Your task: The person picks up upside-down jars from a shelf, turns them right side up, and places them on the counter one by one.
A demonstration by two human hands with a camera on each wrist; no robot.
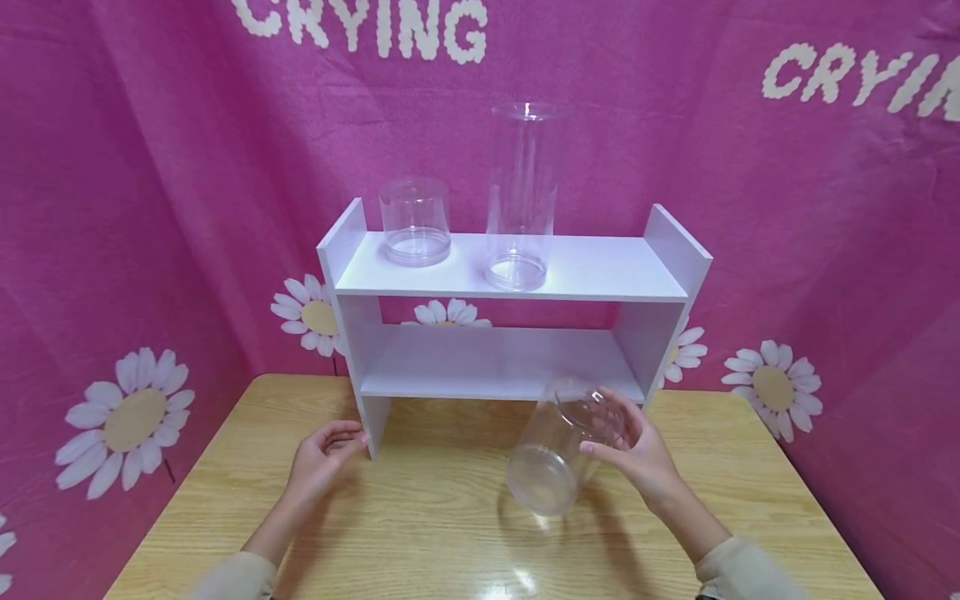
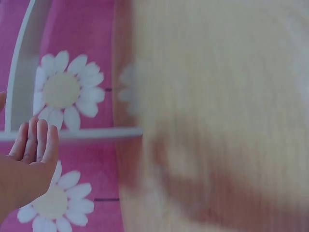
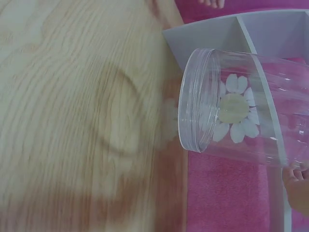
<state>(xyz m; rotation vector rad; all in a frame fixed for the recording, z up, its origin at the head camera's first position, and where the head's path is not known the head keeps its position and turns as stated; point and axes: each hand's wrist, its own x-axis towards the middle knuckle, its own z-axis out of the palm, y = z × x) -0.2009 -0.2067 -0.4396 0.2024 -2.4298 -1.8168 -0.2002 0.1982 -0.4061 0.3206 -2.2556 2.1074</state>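
Observation:
My right hand [image 1: 641, 458] grips a clear plastic cylindrical jar [image 1: 543, 471] near its upper end, thumb on the near side. The jar tilts, with its lower end toward the left and toward me, over the table in front of the shelf's right half. In the right wrist view, the ridged end of the clear jar [image 3: 195, 101] hangs over the table edge of the picture. My left hand [image 1: 321, 458] holds nothing; its fingertips are right at the foot of the shelf's left side panel [image 1: 372, 429]. The left wrist view has its fingers [image 2: 41, 137] fairly straight.
A white two-tier shelf [image 1: 495, 362] stands on the wooden table [image 1: 420, 517]. On its top board are a short clear jar [image 1: 416, 221] at the left and a tall clear jar [image 1: 521, 200] near the middle. A pink flowered cloth [image 1: 187, 125] hangs behind and at both sides.

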